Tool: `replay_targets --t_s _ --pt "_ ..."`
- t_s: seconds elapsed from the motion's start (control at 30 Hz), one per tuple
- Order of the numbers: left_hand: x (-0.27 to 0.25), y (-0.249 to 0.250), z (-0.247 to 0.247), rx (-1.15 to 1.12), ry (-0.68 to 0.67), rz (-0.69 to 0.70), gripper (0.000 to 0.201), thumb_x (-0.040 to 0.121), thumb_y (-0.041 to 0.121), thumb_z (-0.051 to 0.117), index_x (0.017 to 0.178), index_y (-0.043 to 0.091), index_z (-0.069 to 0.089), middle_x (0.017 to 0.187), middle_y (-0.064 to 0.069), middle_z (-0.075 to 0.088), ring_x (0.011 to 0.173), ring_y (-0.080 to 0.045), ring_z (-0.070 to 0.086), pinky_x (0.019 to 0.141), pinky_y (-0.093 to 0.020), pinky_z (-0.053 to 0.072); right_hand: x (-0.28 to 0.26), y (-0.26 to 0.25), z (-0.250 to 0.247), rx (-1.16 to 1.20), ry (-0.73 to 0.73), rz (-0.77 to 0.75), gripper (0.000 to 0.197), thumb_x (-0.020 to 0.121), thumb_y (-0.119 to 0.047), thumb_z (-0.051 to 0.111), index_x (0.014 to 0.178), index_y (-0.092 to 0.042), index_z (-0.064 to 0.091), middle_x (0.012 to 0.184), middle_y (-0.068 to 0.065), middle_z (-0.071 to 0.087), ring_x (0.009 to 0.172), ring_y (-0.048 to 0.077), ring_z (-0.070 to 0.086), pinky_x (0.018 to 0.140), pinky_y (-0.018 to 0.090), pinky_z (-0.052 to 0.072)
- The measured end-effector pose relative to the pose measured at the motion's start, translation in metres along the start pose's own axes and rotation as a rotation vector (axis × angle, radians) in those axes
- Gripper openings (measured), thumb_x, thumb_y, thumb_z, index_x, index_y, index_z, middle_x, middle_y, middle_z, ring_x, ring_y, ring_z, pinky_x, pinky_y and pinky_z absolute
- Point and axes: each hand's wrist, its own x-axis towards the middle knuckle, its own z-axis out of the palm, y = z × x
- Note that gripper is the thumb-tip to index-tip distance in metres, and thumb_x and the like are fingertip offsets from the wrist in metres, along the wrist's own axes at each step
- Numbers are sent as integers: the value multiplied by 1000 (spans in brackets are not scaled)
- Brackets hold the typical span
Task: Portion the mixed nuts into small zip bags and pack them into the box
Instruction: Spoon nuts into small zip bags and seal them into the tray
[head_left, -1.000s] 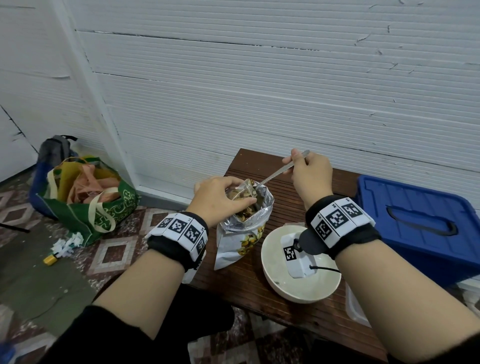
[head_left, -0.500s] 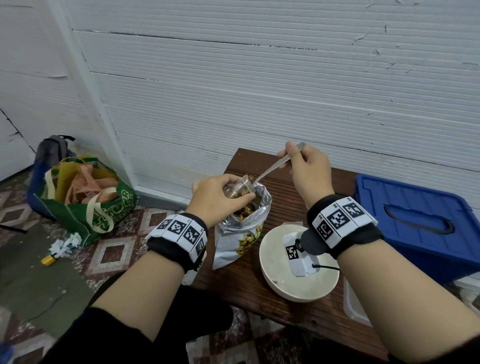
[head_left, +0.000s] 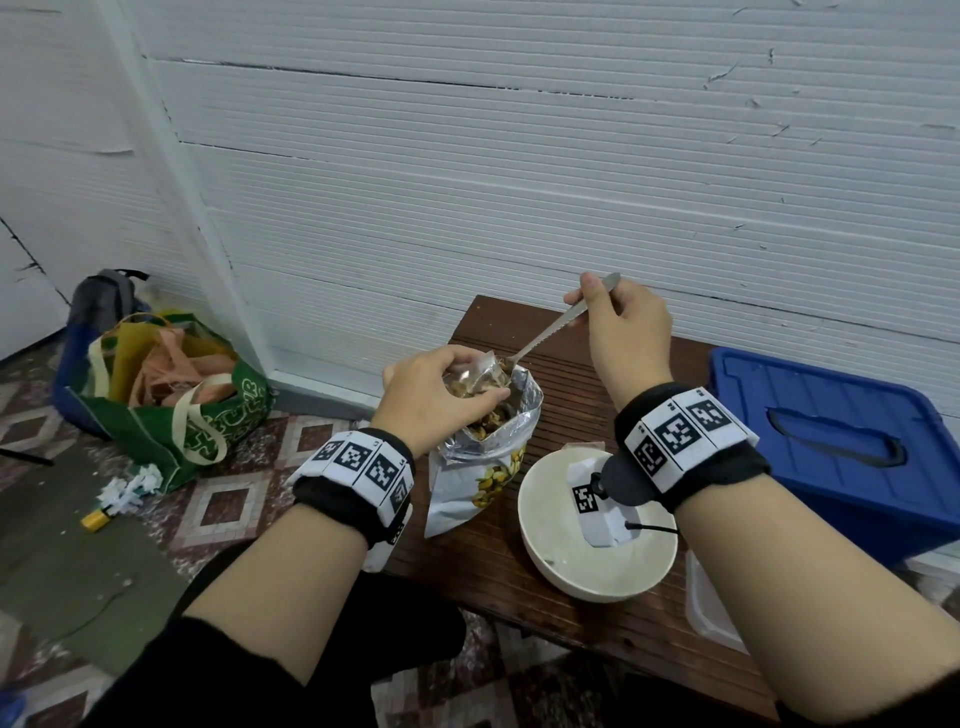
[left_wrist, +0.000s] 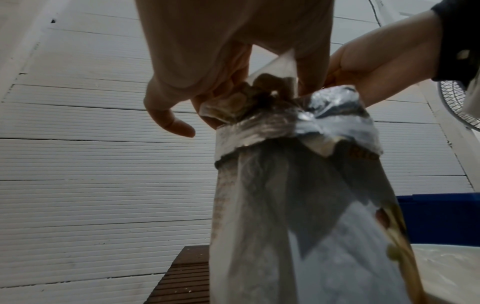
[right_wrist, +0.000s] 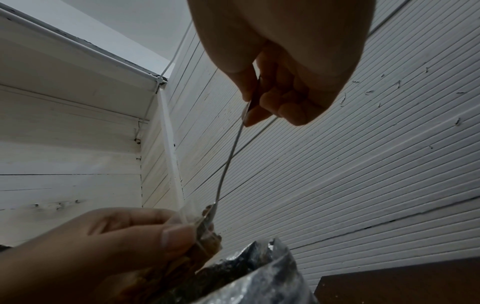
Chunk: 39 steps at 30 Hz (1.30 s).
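Head view first: the dark slatted wooden table is narrow, its left edge falling away to the patterned tile floor just beside the left wrist, its far edge against the white ribbed wall. A strip of bare slats lies between the foil nut pouch and the wall; to the right the blue lidded box closes off that side, and the white bowl sits near the front edge, touching or nearly touching the pouch's base.

The pouch stands upright with its top rolled down. Directly over its mouth the left hand pinches a small clear zip bag between thumb and curled fingers; the left wrist view shows nuts already inside the zip bag, with the pouch just beneath. The right hand is raised behind and to the right of the pouch, fingers curled round the top of a metal spoon. The spoon slants down to the left, its bowl at the zip bag's opening. From the right wrist, the handle runs from the right hand down to the left hand; how much the spoon carries cannot be told.

On the floor at left a green tote bag stands stuffed with other bags, a grey backpack behind it, and scraps of white paper nearby.
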Motion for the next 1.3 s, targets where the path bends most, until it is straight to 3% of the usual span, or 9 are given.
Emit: replay_targets --t_s 0.17,0.37,0.47,0.57,0.77,0.93,1.07,1.2,1.3 --pt "1 2 2 -2 -1 13 44 53 77 56 87 48 56 86 25 61 93 -4 60 97 -46 45 -5 -4 7 109 -110 -71 26 97 -29 53 77 -25 68 67 -7 64 56 -2 54 61 20 41" --pt "1 -3 -2 -44 76 -37 34 68 55 78 89 40 56 83 27 59 90 -1 60 99 -41 46 -3 -9 -4 213 16 -114 27 99 -27 51 80 -17 68 57 -19 57 52 -4 50 58 13 36" --pt "0 -2 -5 -110 107 -47 21 73 40 80 80 37 61 79 21 64 79 15 58 87 -18 50 -1 -7 -10 215 154 -95 29 99 -30 49 76 -23 65 72 -6 65 60 -2 52 62 16 41" --pt "-3 1 -8 -161 123 -44 20 74 37 80 77 35 61 78 21 64 75 24 53 69 3 38 -1 -2 -15 143 253 -39 30 99 -32 48 76 -24 65 73 -6 65 62 -6 55 62 6 39" --pt "-4 -3 -11 -229 164 -38 16 75 39 80 83 28 71 89 18 69 87 14 57 80 -8 40 -17 21 -3 -162 22 51 27 95 -35 56 81 -19 74 62 -7 60 57 1 50 54 10 34" --pt "-5 4 -15 -302 160 12 14 75 35 80 86 30 74 98 22 70 94 7 61 82 -9 45 -34 32 13 -246 -149 146 28 91 -38 61 78 -15 72 67 -3 63 60 5 52 67 23 39" --pt "-6 15 -15 -319 149 66 20 76 34 79 95 35 72 101 16 72 97 6 62 85 -6 44 -36 31 13 -173 -109 158 29 88 -46 61 93 -18 66 82 -10 61 74 -2 51 63 11 37" --pt "-5 29 -11 -360 121 111 21 78 32 78 97 35 71 101 18 71 97 8 61 80 -3 44 -27 21 2 -163 62 7 30 89 -54 53 82 -26 63 82 -7 58 96 22 55 91 42 44" --pt "-6 41 -4 -412 116 124 23 78 34 77 99 39 68 96 20 70 94 11 61 79 -3 44 -21 8 -6 -180 -8 -73 45 83 -63 43 71 -29 71 71 -7 65 95 29 58 92 46 43"
